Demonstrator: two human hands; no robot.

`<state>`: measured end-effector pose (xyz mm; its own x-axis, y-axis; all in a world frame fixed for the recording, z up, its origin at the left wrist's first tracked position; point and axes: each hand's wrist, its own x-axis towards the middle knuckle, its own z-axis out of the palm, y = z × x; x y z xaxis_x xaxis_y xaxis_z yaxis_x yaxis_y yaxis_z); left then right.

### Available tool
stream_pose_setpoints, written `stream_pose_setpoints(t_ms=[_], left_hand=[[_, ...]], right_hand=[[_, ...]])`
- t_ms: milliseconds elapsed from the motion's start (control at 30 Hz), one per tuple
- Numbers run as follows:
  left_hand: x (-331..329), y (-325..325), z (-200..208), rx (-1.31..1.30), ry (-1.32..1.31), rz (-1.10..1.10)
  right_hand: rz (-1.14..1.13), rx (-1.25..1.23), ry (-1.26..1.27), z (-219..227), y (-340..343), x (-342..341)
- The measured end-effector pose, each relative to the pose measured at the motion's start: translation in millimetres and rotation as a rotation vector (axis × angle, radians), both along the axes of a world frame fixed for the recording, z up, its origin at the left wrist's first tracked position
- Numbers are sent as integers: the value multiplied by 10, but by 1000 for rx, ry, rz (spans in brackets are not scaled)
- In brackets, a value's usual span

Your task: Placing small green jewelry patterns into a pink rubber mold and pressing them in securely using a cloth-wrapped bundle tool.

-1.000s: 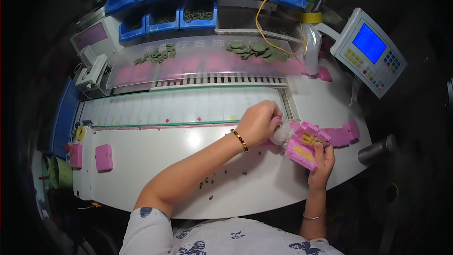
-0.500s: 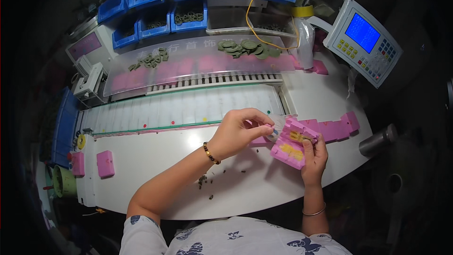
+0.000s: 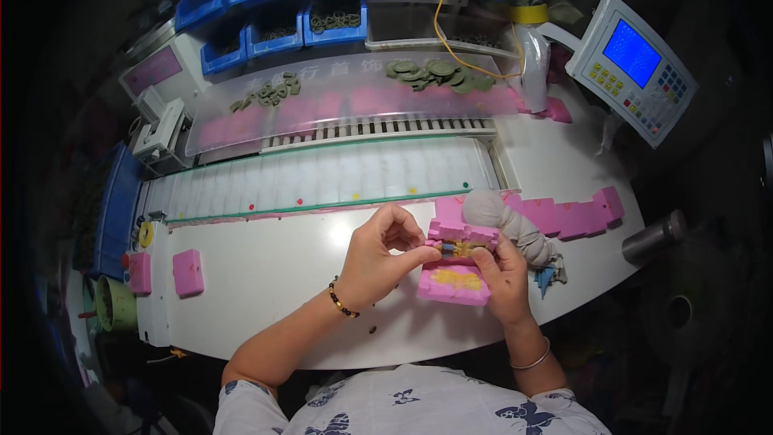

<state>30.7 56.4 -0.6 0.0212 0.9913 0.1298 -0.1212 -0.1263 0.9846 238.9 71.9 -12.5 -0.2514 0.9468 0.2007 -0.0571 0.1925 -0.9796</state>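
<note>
An opened pink mould (image 3: 455, 293), its two halves stained yellow inside, is held over the front of the table. My right hand (image 3: 506, 280) is closed round its right side, thumb on the inner face. My left hand (image 3: 385, 254) pinches a small pink piece (image 3: 432, 246) between thumb and forefinger, at the left edge of the mould's upper half. A bluish bit shows beside those fingertips; its kind is unclear. Just behind my right hand lies a tied, pale grey cloth pouch (image 3: 523, 235).
Several pink blocks (image 3: 557, 217) line the right side, beside a dark metal cylinder (image 3: 654, 238). Another pink block (image 3: 188, 273) lies at left. A green-edged glass panel (image 3: 322, 179) spans the table. Blue bins (image 3: 334, 24) stand behind; a control panel (image 3: 634, 67) rises at right.
Both hands and the mould have shifted left and nearer me. My left hand's pinch is now against the mould instead of apart from it. The cloth pouch has come into fuller view.
</note>
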Motion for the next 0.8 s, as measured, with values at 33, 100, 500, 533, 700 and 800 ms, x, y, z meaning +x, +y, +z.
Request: stream_pose_setpoints(t_ms=[33, 100, 500, 533, 700, 800], left_hand=[[-16, -11, -4, -3, 0, 3], [-41, -9, -20, -67, -48, -7], [-78, -120, -92, -71, -108, 0], [-84, -139, -54, -73, -109, 0], [-118, -257, -72, -134, -135, -201], [-103, -311, -106, -59, -104, -155]], right_hand=[[19, 17, -18, 2, -8, -9], [40, 32, -36, 6, -13, -15], [152, 73, -105, 106, -64, -1], [163, 13, -56, 102, -91, -3], [249, -198, 139, 89, -160, -34], [312, -215, 158, 30, -143, -67]])
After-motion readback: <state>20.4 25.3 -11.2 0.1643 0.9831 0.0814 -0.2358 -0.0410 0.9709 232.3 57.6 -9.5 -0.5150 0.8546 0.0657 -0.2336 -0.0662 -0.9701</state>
